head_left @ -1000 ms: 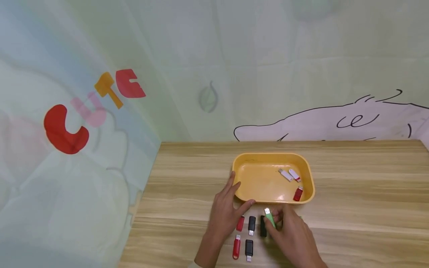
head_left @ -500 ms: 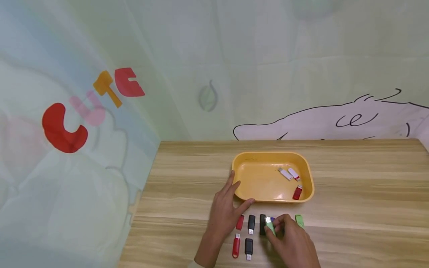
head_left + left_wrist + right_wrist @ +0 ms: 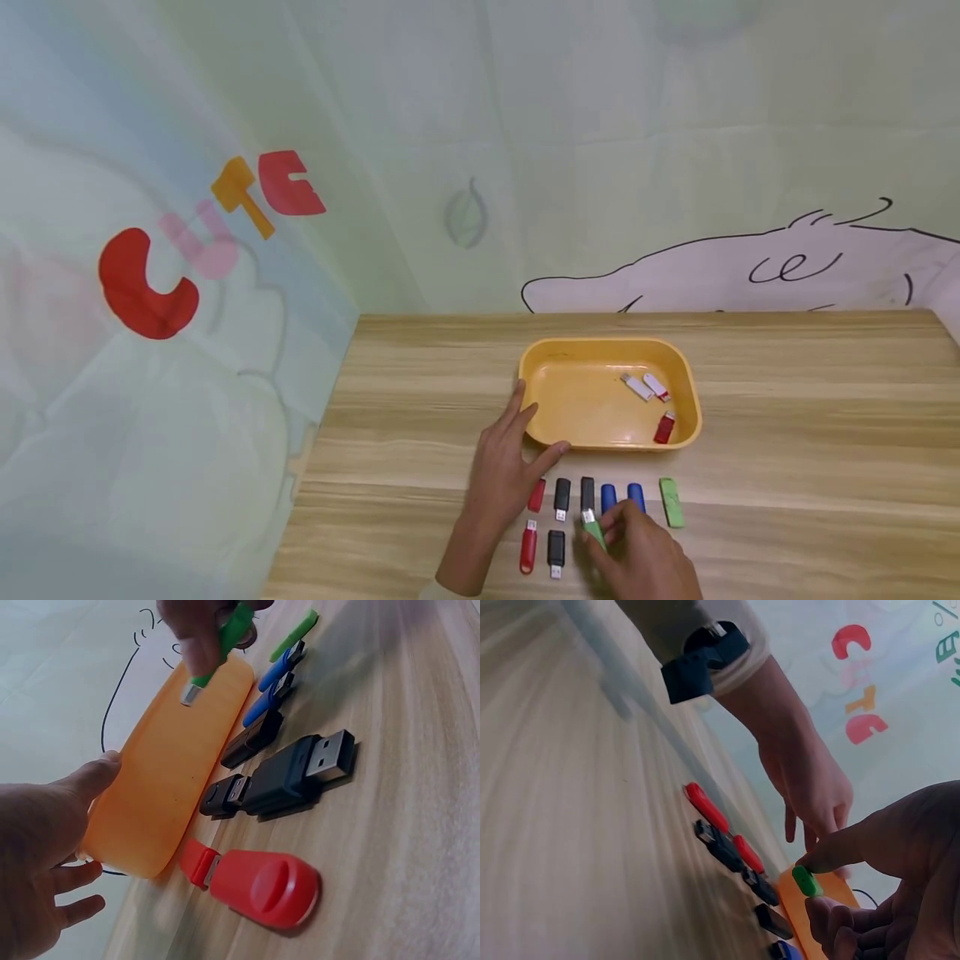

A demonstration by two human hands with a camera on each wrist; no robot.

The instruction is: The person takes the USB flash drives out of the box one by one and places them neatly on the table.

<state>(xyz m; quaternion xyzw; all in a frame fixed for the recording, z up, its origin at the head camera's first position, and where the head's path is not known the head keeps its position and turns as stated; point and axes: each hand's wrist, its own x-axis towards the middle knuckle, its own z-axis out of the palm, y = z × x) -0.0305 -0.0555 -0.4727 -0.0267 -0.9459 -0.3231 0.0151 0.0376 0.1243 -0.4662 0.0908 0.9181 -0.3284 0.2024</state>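
Observation:
My right hand (image 3: 648, 554) pinches a green USB stick (image 3: 594, 533) between thumb and fingers, its metal plug pointing away from me. In the left wrist view the green stick (image 3: 234, 630) is off the table. My left hand (image 3: 498, 471) rests at the left end of a yellow plastic tray (image 3: 573, 408), fingers spread and thumb along the near rim. Below the tray stand a red stick (image 3: 528, 546), a black stick (image 3: 556, 547), a longer black stick (image 3: 587, 492), two blue sticks (image 3: 608, 497) and another green stick (image 3: 671, 502).
Inside the tray lie a white USB stick (image 3: 637, 387), a white-and-red one (image 3: 656, 387) and a dark red one (image 3: 664, 427). A further red stick (image 3: 537, 496) and black stick (image 3: 562, 497) lie beside my left hand. A printed cloth (image 3: 420, 167) hangs behind the wooden table (image 3: 810, 433).
My right hand has drawn toward me with the green stick, baring both blue sticks and the other green one. My left hand stays at the tray.

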